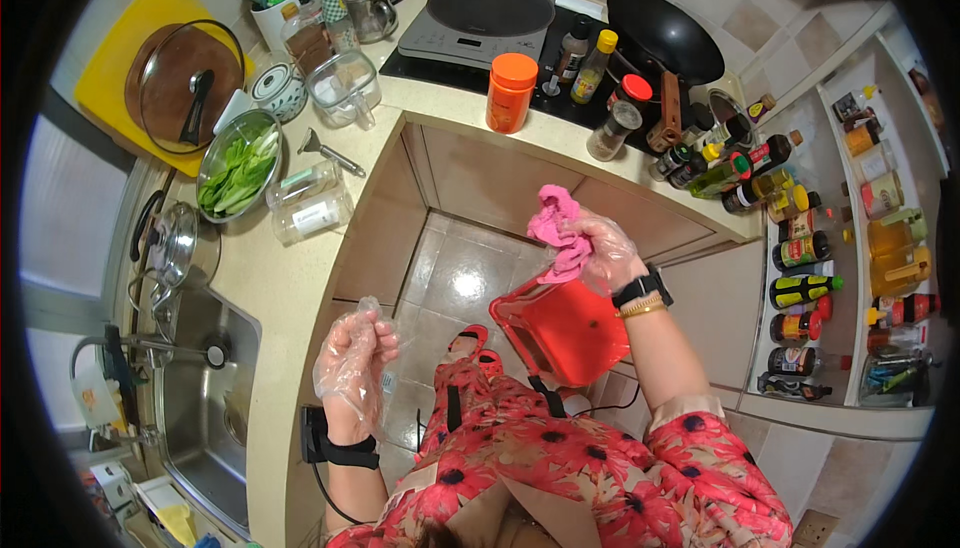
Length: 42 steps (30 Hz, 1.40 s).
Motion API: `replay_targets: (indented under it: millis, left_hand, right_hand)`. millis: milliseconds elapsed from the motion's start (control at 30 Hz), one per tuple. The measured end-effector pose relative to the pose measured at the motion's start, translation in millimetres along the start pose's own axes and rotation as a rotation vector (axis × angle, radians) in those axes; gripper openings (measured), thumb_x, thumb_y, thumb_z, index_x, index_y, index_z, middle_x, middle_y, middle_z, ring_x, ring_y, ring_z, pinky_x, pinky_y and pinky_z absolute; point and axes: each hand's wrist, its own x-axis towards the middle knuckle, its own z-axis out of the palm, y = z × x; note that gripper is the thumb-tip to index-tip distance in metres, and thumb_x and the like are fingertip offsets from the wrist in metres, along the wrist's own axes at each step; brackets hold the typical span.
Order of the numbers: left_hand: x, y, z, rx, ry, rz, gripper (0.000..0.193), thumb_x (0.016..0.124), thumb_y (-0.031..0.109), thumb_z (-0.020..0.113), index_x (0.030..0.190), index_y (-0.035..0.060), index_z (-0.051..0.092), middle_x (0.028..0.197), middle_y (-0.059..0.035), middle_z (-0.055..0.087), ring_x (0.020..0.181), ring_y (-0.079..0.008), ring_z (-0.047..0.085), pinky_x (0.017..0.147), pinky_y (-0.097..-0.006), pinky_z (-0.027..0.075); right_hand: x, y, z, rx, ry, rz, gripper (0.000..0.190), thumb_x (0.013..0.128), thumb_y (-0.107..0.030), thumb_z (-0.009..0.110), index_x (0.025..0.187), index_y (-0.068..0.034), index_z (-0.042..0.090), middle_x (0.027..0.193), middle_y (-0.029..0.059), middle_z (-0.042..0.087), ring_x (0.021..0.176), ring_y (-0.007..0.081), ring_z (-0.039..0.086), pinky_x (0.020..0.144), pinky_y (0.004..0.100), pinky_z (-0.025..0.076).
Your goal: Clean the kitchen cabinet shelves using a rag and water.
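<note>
My right hand [606, 254], in a clear plastic glove, grips a crumpled pink cloth [556, 221] in front of the lower cabinets. Beneath that hand, a red square plastic object [577, 330], perhaps a stool or bin, stands on the tiled floor [457, 278]. My left hand [354, 368] wears a loose clear glove too. Its fingers are curled in, and I see nothing held in them. It hovers beside the left counter edge, close to the sink. Nearest on that counter lie two clear jars [313, 218] with labels and a metal peeler [330, 152].
Along the left counter are a steel sink [206, 398], a lidded pot [184, 248] and a bowl of leafy greens [240, 165]. An induction cooker [480, 19], an orange canister [512, 94], a wok [664, 34] and a pepper grinder [615, 130] stand ahead. Bottles fill the right shelves [855, 263].
</note>
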Motion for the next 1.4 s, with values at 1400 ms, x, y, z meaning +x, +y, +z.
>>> replay_targets:
  millis: [1400]
  left_hand:
    - [-251.9, 68.3, -439.0, -0.606, 0.696, 0.522, 0.025, 0.088, 0.014, 0.055, 0.111, 0.0053, 0.052, 0.088, -0.0071, 0.060, 0.079, -0.0189, 0.060, 0.068, -0.0301, 0.051]
  right_hand:
    - [-8.5, 432.2, 461.3, -0.907, -0.978, 0.300, 0.023, 0.084, -0.010, 0.058, 0.105, -0.001, 0.052, 0.078, -0.0004, 0.054, 0.064, 0.0077, 0.049, 0.058, 0.0209, 0.041]
